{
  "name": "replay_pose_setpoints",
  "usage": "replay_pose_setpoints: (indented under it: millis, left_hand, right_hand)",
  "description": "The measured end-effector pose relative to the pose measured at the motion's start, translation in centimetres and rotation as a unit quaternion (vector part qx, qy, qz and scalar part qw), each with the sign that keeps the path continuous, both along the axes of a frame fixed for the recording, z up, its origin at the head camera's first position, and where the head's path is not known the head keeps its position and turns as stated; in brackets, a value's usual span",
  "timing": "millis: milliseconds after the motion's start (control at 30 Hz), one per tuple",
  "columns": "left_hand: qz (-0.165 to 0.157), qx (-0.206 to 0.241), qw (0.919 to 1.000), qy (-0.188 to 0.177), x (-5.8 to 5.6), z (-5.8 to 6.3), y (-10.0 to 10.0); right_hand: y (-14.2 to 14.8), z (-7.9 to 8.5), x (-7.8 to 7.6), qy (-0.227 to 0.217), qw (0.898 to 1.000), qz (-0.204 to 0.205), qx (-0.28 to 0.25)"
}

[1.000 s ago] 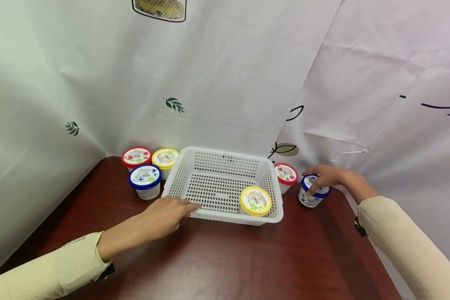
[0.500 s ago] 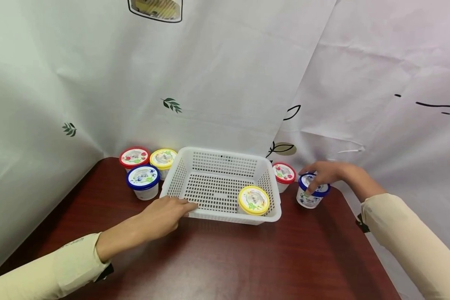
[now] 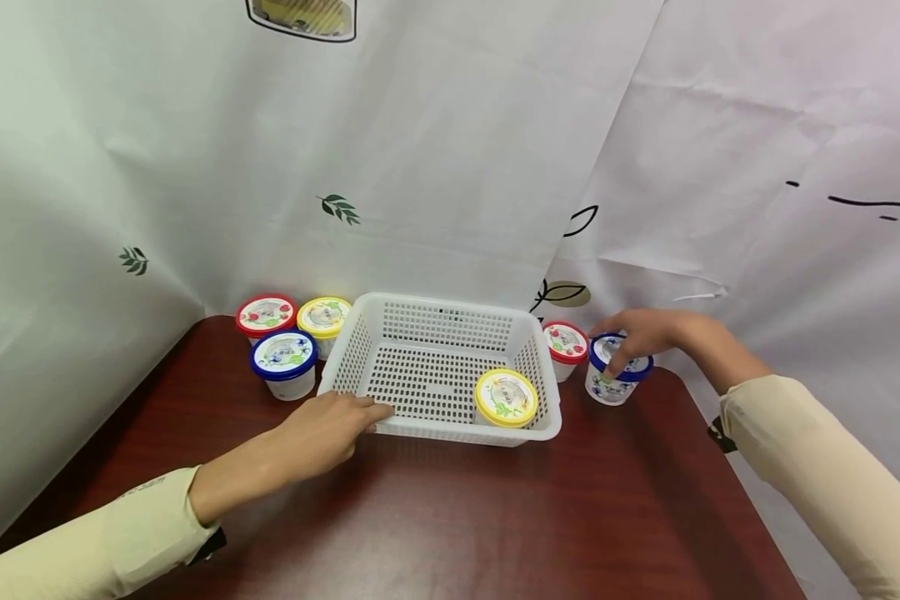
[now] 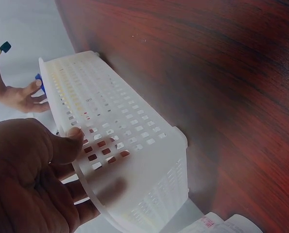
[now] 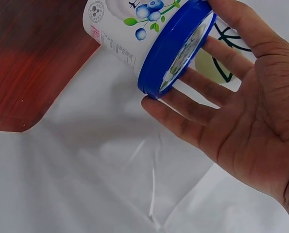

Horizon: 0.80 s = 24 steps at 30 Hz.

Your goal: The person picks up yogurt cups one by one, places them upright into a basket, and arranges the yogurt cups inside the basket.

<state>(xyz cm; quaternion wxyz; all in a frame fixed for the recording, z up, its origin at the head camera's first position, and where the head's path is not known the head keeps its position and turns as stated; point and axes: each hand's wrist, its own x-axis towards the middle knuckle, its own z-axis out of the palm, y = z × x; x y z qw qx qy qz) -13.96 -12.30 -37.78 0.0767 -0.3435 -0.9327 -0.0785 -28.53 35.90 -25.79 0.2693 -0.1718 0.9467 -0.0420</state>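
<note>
My left hand point(image 3: 322, 433) grips the near-left rim of a white perforated plastic basket point(image 3: 442, 433), its thumb point(image 4: 75, 138) on the outer wall and its other fingers inside. A yellow-lidded tub point(image 3: 506, 398) stands in the basket's near-right corner. My right hand point(image 3: 645, 333) holds a white tub with a blue lid point(image 3: 607, 392) from above, thumb and fingers at the lid's edge. Blueberries are printed on that tub's side point(image 5: 144, 22) in the right wrist view. Just left of it, a red-lidded tub point(image 3: 566, 343) stands close against the basket's right side.
Left of the basket stand a red-lidded tub point(image 3: 266, 315), a yellow-lidded tub point(image 3: 324, 317) and another blue-lidded tub point(image 3: 285, 358), grouped together. A white printed cloth point(image 3: 435, 167) hangs behind the dark red wooden table point(image 3: 457, 525) and down its sides.
The right hand and its blue-lidded tub have shifted slightly up and left in the head view, closer to the red-lidded tub. My left hand keeps its grip on the basket.
</note>
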Motion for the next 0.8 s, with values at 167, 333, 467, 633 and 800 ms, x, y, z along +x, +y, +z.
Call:
replay_pose_setpoints:
  millis: [167, 333, 467, 633, 800]
  left_hand:
    - [-0.001, 0.002, 1.0, -0.002, -0.1, -0.1, 0.0]
    - [-0.001, 0.001, 1.0, 0.0, -0.1, -0.1, 0.0]
    - [0.0, 0.0, 1.0, -0.001, -0.1, 0.0, 0.0]
    - [0.002, -0.001, 1.0, -0.009, 0.0, 0.1, 0.0]
    - [0.007, -0.007, 0.9999, -0.011, 0.0, 0.2, 0.1]
  right_hand:
    - [-0.5, 0.1, 0.0, 0.004, 1.0, 0.0, 0.004]
    - [-1.1, 0.7, -0.1, 0.009, 1.0, 0.01, 0.0]
    - [-1.7, 1.3, -0.1, 0.014, 1.0, 0.015, 0.0]
    - [-2.5, 2.1, 0.0, 0.026, 0.999, 0.026, -0.002]
    - [-3.0, 2.9, 0.1, 0.031, 0.999, 0.021, -0.011]
